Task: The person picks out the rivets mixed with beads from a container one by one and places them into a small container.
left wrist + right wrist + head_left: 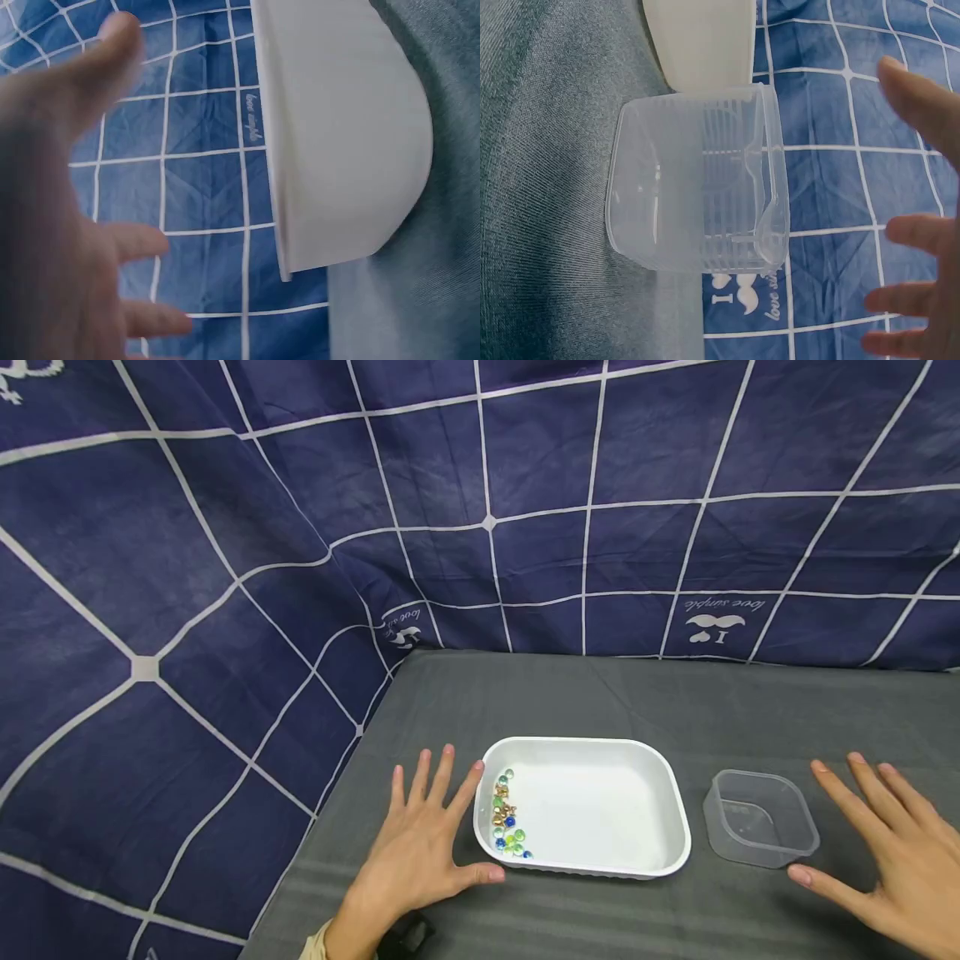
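Note:
A white rectangular tray [592, 802] stands on the grey cloth. Along its left inner side lie several glass beads [516, 838], green, blue and clear, mixed with small gold pieces [501, 810]. My left hand [423, 843] is spread at the tray's left end and holds nothing; in the left wrist view its fingers stand apart from the tray's outer wall [345, 142]. To the right of the tray sits a clear plastic container [761, 818], with nothing visible inside. Beside it my right hand [892, 852] is spread too, holding nothing, and the right wrist view shows it apart from the container [697, 180].
Grey cloth [525, 693] covers the table surface. A dark blue curtain with white lines [540, 552] hangs behind the table and along its left side. A small black object [408, 935], partly hidden, lies by my left wrist.

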Demonstrator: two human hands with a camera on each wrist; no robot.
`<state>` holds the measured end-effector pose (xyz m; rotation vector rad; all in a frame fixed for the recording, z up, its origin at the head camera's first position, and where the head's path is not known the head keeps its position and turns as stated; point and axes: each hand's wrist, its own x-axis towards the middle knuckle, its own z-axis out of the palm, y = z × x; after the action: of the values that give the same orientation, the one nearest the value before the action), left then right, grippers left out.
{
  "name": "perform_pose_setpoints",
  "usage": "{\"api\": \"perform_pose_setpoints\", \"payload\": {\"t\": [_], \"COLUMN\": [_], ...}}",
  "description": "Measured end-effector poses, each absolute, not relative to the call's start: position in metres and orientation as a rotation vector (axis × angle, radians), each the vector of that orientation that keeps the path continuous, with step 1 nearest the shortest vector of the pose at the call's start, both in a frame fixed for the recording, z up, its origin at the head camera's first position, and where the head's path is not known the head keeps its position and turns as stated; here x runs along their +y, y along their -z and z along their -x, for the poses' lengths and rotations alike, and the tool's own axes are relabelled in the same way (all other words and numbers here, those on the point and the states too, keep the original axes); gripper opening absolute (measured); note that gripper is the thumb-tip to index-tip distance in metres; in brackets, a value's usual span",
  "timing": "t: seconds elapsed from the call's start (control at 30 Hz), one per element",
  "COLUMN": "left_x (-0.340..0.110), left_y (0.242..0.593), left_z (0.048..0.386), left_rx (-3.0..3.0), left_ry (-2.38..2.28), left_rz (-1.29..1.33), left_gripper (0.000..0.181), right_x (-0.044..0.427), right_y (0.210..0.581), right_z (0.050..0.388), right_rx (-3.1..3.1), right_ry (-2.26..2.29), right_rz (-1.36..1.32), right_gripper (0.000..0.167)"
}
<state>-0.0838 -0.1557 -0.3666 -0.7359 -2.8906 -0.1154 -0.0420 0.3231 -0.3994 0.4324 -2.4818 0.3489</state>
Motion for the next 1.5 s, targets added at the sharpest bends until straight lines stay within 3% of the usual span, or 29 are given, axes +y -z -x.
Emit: {"api": "perform_pose_setpoints", "payload": {"t": [0.47,0.97,1.5], "left_x": [-0.169,-0.169,-0.171], "left_y": [0.391,0.405,0.413], "left_z": [0.098,0.101,0.104], "left_rx": [-2.68,-2.867,-2.803], "left_ry": [0.361,0.596,0.601], "left_rz": [0.934,0.939,0.971], "left_gripper": [0.109,0.12,0.107], "right_x": [0.312,0.303,0.303], "right_y": [0.391,0.38,0.371], "right_z": [0.046,0.055,0.056], "right_rx": [-2.282,-2.151,-2.374], "right_ry": [-0.449,-0.51,-0.501], "right_rz": [-0.465,-0.548,-0.528], "right_gripper": [0.102,0.091,0.096]}}
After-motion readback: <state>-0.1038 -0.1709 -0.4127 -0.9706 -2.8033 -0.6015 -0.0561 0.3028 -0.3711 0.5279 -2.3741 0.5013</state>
